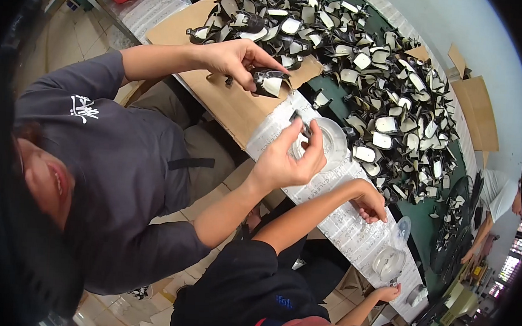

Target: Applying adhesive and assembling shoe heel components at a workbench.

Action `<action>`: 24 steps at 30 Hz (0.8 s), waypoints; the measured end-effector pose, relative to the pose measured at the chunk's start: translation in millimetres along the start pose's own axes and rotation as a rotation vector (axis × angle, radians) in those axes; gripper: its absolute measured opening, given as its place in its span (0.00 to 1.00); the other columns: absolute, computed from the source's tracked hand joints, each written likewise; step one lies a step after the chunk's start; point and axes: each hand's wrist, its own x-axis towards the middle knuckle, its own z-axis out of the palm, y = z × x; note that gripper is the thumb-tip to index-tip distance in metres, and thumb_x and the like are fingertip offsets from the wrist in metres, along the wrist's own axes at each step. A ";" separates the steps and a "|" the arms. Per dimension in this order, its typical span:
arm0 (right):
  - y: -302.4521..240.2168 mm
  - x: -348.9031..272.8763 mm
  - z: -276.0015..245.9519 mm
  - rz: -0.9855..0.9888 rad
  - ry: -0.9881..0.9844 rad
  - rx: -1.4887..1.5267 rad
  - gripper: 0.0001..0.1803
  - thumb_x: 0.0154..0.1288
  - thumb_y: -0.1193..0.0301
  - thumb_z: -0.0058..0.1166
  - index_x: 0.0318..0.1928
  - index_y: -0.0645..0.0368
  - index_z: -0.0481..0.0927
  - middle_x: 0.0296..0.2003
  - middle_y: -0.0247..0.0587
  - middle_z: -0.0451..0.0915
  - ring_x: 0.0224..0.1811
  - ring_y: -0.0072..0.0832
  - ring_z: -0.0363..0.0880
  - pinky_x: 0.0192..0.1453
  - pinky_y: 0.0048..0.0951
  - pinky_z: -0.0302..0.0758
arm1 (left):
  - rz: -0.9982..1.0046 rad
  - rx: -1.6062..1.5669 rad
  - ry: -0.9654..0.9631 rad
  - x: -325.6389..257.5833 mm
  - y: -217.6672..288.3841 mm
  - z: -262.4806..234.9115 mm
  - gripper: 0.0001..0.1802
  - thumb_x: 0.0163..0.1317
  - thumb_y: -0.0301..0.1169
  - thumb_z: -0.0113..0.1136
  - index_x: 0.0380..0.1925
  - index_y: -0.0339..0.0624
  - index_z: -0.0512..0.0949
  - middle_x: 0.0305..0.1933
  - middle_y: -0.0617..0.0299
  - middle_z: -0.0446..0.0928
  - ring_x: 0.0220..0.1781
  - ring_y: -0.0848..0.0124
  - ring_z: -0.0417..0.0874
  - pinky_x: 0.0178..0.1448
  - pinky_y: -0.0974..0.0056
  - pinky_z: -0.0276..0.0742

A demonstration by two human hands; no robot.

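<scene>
At the upper middle, my left hand grips a curved black piece with a pale patch, which looks like a shoe part. Below it my right hand is raised with thumb and fingers curled, pinching a small dark item whose kind I cannot make out. A see-through round tub stands on the table just beyond my right hand and is partly hidden by it. A brown cardboard sheet lies under my left hand.
A large heap of similar black pieces covers the green table. A co-worker's hand rests over the printed paper; their other hand is near a round container. A black fan and an open carton stand beyond.
</scene>
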 end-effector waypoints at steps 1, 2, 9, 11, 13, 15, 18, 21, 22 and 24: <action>-0.2 0.8 3.3 -0.006 -0.006 -0.004 0.23 0.65 0.71 0.32 0.48 0.66 0.81 0.46 0.53 0.81 0.49 0.43 0.80 0.56 0.38 0.75 | 0.021 -0.011 -0.003 -1.2 -0.5 -1.1 0.23 0.66 0.45 0.57 0.18 0.40 0.78 0.20 0.63 0.78 0.14 0.80 0.69 0.19 0.73 0.64; 0.2 1.4 5.2 -0.002 -0.008 -0.012 0.23 0.65 0.71 0.32 0.47 0.65 0.81 0.46 0.53 0.81 0.49 0.43 0.80 0.56 0.38 0.74 | 0.031 -0.023 -0.011 -2.3 -0.7 -2.5 0.23 0.66 0.45 0.57 0.18 0.40 0.78 0.19 0.62 0.78 0.14 0.80 0.70 0.19 0.73 0.64; -3.1 -2.3 7.1 0.039 0.015 -0.072 0.22 0.63 0.70 0.34 0.46 0.63 0.82 0.45 0.51 0.82 0.48 0.42 0.80 0.54 0.38 0.74 | 0.015 -0.017 -0.038 -3.2 4.8 -4.4 0.22 0.66 0.43 0.56 0.18 0.40 0.77 0.19 0.62 0.78 0.14 0.79 0.69 0.19 0.73 0.64; -4.9 0.4 5.0 0.027 0.017 -0.099 0.22 0.63 0.70 0.34 0.46 0.62 0.83 0.46 0.50 0.82 0.48 0.42 0.79 0.55 0.38 0.73 | 0.009 0.000 -0.020 -2.8 5.6 -4.6 0.22 0.66 0.44 0.57 0.17 0.41 0.77 0.19 0.63 0.78 0.14 0.80 0.69 0.19 0.73 0.63; -4.7 0.7 6.5 -0.058 -0.014 -0.116 0.22 0.64 0.69 0.35 0.46 0.61 0.83 0.47 0.49 0.81 0.49 0.41 0.79 0.56 0.37 0.72 | -0.001 -0.001 -0.025 -3.6 4.0 -4.8 0.22 0.65 0.45 0.57 0.17 0.43 0.78 0.18 0.65 0.77 0.13 0.80 0.68 0.19 0.73 0.63; -4.6 -0.8 5.0 0.002 -0.003 -0.102 0.21 0.65 0.69 0.34 0.46 0.61 0.82 0.48 0.49 0.81 0.50 0.40 0.78 0.57 0.36 0.72 | -0.017 0.002 0.021 -3.7 2.6 -3.7 0.22 0.65 0.46 0.58 0.16 0.44 0.78 0.16 0.67 0.75 0.13 0.81 0.68 0.19 0.74 0.61; -10.9 -5.9 3.4 0.009 -0.010 -0.142 0.21 0.65 0.71 0.33 0.46 0.62 0.82 0.48 0.48 0.81 0.51 0.40 0.78 0.57 0.36 0.72 | -0.034 0.019 0.031 -4.1 3.6 -0.9 0.22 0.65 0.45 0.57 0.16 0.43 0.78 0.16 0.68 0.75 0.13 0.82 0.67 0.18 0.74 0.61; -13.7 -5.8 3.4 0.020 -0.020 -0.081 0.21 0.65 0.71 0.33 0.46 0.63 0.82 0.48 0.48 0.81 0.52 0.40 0.78 0.58 0.36 0.72 | -0.025 0.009 0.031 -4.1 3.0 0.9 0.23 0.66 0.45 0.56 0.16 0.41 0.78 0.15 0.67 0.75 0.12 0.82 0.67 0.17 0.74 0.60; -11.4 -4.6 0.3 0.029 -0.008 -0.084 0.21 0.65 0.71 0.33 0.46 0.63 0.82 0.48 0.48 0.81 0.52 0.40 0.78 0.58 0.36 0.72 | -0.016 0.005 0.019 -2.9 4.7 0.9 0.24 0.66 0.45 0.56 0.16 0.41 0.78 0.15 0.66 0.75 0.11 0.81 0.67 0.17 0.74 0.60; -6.0 -2.6 -7.1 -0.038 -0.011 -0.113 0.21 0.66 0.72 0.33 0.46 0.64 0.81 0.48 0.49 0.81 0.52 0.40 0.78 0.58 0.35 0.72 | -0.013 0.001 -0.005 0.4 6.5 1.2 0.24 0.66 0.45 0.56 0.16 0.40 0.77 0.15 0.65 0.75 0.11 0.81 0.66 0.16 0.74 0.60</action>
